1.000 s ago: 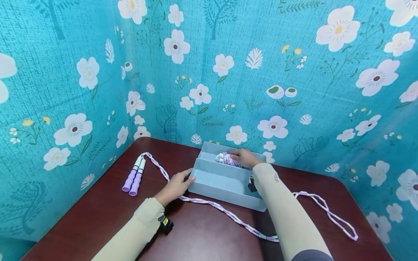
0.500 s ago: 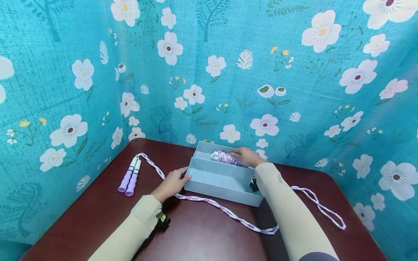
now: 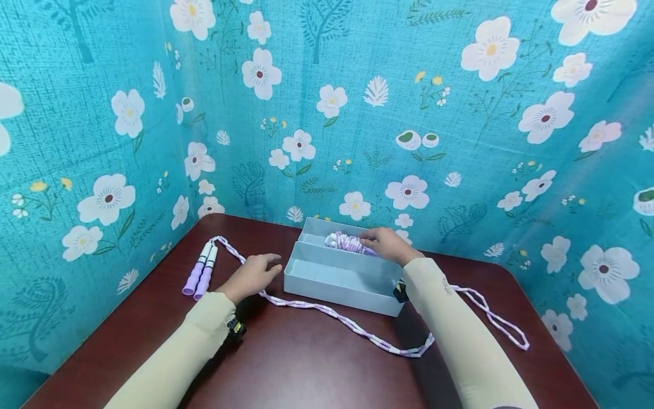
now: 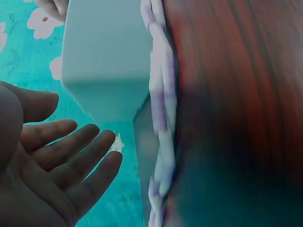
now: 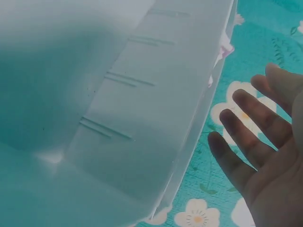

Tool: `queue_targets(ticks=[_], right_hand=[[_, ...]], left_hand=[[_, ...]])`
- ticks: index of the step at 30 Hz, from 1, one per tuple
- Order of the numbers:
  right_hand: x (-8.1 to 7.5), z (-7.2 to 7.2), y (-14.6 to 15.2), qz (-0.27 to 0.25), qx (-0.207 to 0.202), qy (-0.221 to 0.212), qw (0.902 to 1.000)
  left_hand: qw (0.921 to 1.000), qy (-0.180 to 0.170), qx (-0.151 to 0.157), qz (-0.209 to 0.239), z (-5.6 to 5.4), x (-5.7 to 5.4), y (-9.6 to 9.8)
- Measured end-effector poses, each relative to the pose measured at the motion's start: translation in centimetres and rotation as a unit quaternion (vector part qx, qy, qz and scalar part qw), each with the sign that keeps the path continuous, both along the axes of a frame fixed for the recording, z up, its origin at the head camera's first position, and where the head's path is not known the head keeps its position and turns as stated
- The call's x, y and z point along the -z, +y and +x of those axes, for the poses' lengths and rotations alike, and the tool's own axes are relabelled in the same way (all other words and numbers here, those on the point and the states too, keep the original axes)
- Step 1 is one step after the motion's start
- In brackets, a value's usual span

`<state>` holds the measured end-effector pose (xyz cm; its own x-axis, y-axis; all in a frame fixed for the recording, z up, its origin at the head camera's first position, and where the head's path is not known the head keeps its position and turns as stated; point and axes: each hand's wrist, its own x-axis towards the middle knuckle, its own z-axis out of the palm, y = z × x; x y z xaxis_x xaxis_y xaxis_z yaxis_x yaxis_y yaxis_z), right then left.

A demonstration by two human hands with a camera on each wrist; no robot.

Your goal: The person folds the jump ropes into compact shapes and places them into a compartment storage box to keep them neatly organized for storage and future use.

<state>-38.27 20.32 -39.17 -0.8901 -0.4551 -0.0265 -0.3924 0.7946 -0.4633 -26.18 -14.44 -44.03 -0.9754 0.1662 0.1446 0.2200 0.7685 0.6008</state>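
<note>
Hovering at wound purple-and-white beaded rope bundle, right hand grips nothing, fingertip contact unclear. Left hand empty, just beside pale blue-grey plastic box. Bundle lies in rear compartment; probably light, flexible, slippery: best pinched round wound middle. Count: one box, two compartments, one bundle, one loose purple-and-white beaded rope, two lilac-and-white handles.
</note>
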Motion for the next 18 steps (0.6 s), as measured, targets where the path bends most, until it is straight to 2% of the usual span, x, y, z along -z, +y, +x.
queue_targets(ticks=[9,15,18], right_hand=[[-1.0,2.4,0.6,-0.025,-0.007,0.043,0.9987],[-1.9,4.5,0.4,-0.024,-0.039,0.072,0.9963],[-2.2,5.6,0.3,-0.025,-0.059,0.092,0.9937]], left_hand=[[0.9991,0.019,-0.012,-0.035,0.6,-0.3,-3.2],[0.9977,0.033,-0.032,-0.05,1.0,-0.7,-5.7],[0.9976,0.026,-0.04,-0.05,1.1,-0.8,-7.0]])
